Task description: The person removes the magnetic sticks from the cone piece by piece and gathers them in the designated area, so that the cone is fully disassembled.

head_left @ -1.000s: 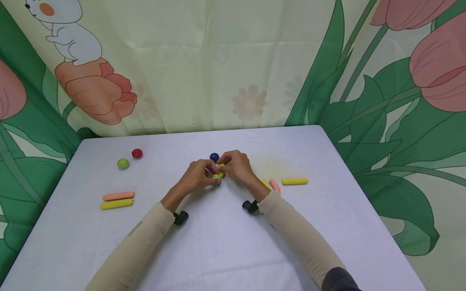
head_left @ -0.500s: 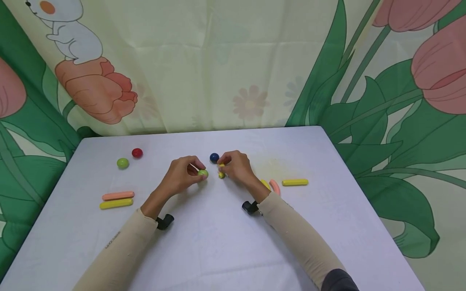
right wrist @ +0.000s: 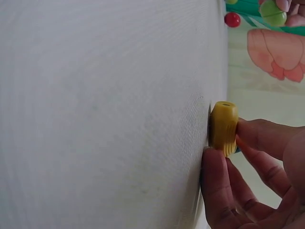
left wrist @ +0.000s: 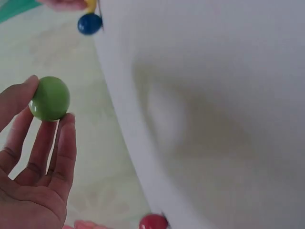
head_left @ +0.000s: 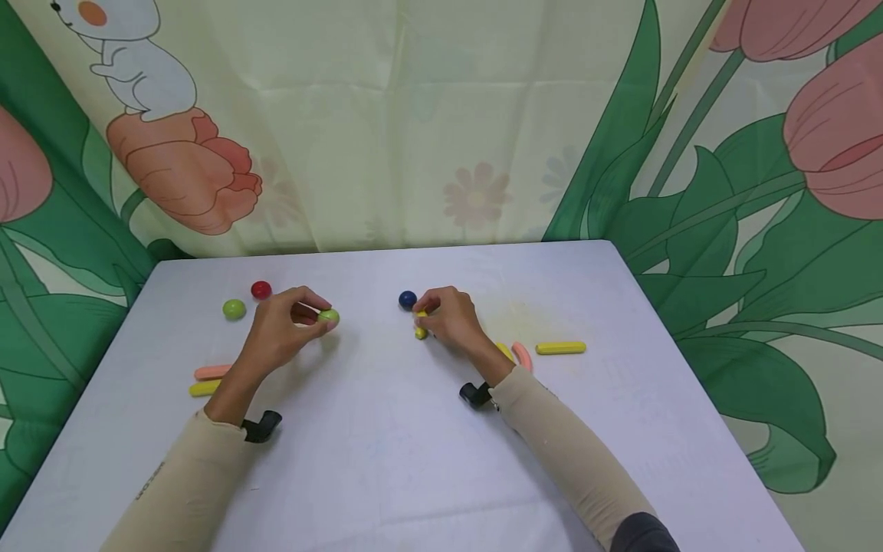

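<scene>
My left hand [head_left: 277, 328] pinches a glossy green ball [head_left: 329, 316] between thumb and fingertips, held above the table left of centre. The left wrist view shows the same green ball [left wrist: 50, 98] whole. At the table's middle my right hand [head_left: 450, 318] pinches a yellow ridged stick [right wrist: 223, 128], its near end pointing toward me in the head view. A dark blue ball [head_left: 408, 300] lies just beyond the right fingertips, close to the stick's far end; whether they touch I cannot tell.
At back left lie a red ball [head_left: 260, 290] and another green ball [head_left: 234, 309]. A pink stick [head_left: 212, 372] and a yellow stick [head_left: 205, 389] are partly behind the left wrist. Right of the right hand are a curved pink piece [head_left: 521, 356], a partly hidden yellow piece, and a yellow stick [head_left: 560, 348].
My left hand has drawn away from the right hand and moved left, carrying the green ball. The right hand stays in place with the yellow stick.
</scene>
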### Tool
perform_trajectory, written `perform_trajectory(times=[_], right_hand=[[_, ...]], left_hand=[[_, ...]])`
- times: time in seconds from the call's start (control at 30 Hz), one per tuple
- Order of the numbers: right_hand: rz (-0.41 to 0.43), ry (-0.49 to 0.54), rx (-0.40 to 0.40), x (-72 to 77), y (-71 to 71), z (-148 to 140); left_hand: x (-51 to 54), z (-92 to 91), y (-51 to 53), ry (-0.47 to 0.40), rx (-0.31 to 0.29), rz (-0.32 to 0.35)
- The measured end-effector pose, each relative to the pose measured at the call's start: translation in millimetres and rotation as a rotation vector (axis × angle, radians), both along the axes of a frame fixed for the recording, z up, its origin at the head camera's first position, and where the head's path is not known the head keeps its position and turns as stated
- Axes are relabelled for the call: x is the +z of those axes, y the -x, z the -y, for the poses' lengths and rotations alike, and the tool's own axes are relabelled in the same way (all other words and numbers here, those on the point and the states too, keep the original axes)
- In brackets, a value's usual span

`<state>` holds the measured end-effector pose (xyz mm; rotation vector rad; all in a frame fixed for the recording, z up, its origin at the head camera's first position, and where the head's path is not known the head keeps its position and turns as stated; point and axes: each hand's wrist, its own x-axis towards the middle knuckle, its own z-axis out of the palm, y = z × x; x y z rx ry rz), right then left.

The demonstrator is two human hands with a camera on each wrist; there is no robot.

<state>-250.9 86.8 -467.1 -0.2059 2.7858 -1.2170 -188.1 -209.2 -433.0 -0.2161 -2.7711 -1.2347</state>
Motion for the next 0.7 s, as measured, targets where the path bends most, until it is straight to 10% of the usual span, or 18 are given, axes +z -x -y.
perform_trajectory(times=[0.7], right_hand=[[0.015, -0.006, -0.012, 0.6, -2.0, 0.9]], left_hand=[[-18.1, 109.3, -19.7, 0.152, 0.238, 0.143]])
